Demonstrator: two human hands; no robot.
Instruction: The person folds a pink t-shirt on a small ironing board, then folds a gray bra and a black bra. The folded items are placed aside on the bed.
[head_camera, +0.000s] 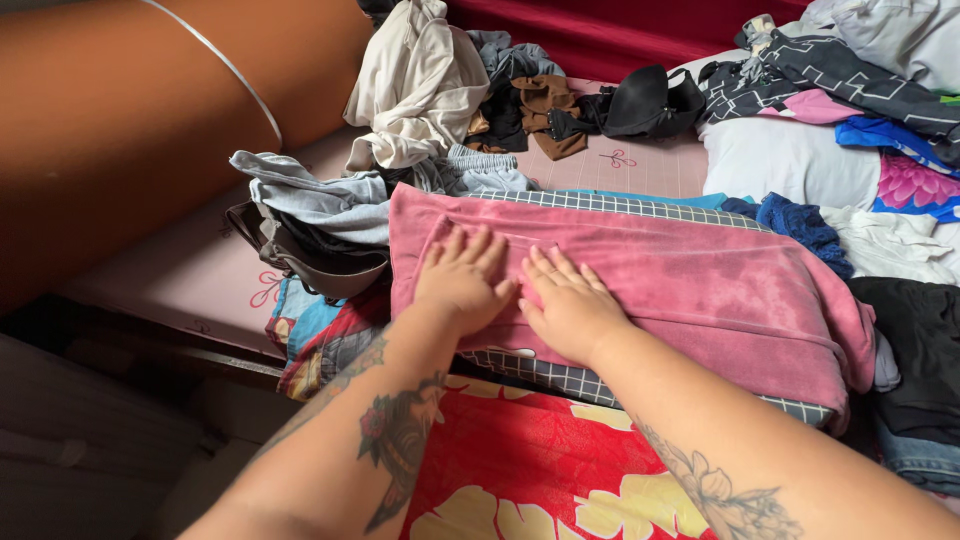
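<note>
Your left hand (462, 280) and right hand (570, 305) lie flat, side by side, palms down with fingers spread and gripping nothing, on the pink towel (680, 280); that towel sits mid-frame, folded over a grid-patterned grey cloth (600, 204). At 6 o'clock a red cloth with yellow flowers (520, 470) lies beneath your forearms; at 12 o'clock a cream garment (415, 85) tops a heap; at 3 o'clock a black garment (920, 340) rests beside the towel.

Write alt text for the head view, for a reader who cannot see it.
Both hands, left hand and right hand, press flat, side by side, on a pink towel lying over a checked cloth on a bed, with loose clothes heaped behind.
</note>
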